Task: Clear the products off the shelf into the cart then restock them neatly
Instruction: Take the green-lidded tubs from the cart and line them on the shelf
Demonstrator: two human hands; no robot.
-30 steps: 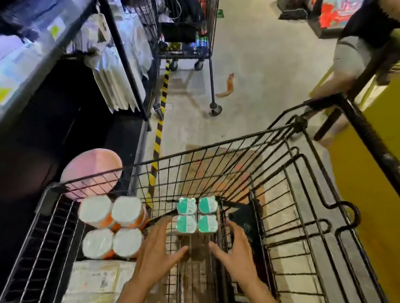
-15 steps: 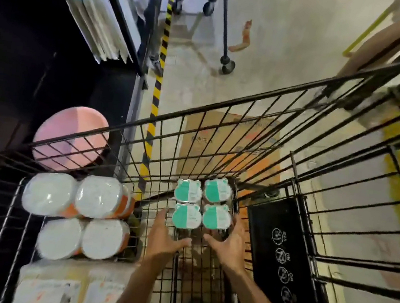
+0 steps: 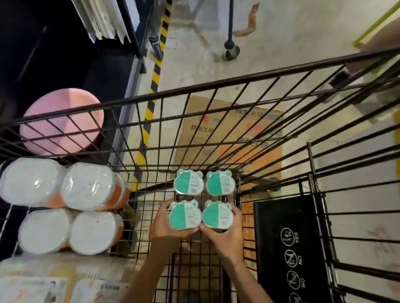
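Note:
A four-pack of teal-and-white bear-shaped cups (image 3: 202,199) is inside the black wire cart (image 3: 226,89), near its far wall. My left hand (image 3: 172,226) grips the pack's near left cup, fingers curled round its side. The near right cup is held the same way by my right hand (image 3: 226,232). Both forearms reach in from the bottom edge. A wrapped pack of white-lidded, orange tubs (image 3: 66,205) lies in the cart's left half, above flat white packets (image 3: 51,286).
A dark shelf unit (image 3: 55,53) stands to the left with hanging white packets (image 3: 96,0) and a pink round item (image 3: 64,122). The cart's black child-seat flap (image 3: 294,258) is at right. Another cart's wheels (image 3: 231,50) and a yellow-black floor stripe (image 3: 157,70) lie ahead.
My hands have closed in from either side and now grip the bear cup pack. The camera has tipped further down into the cart.

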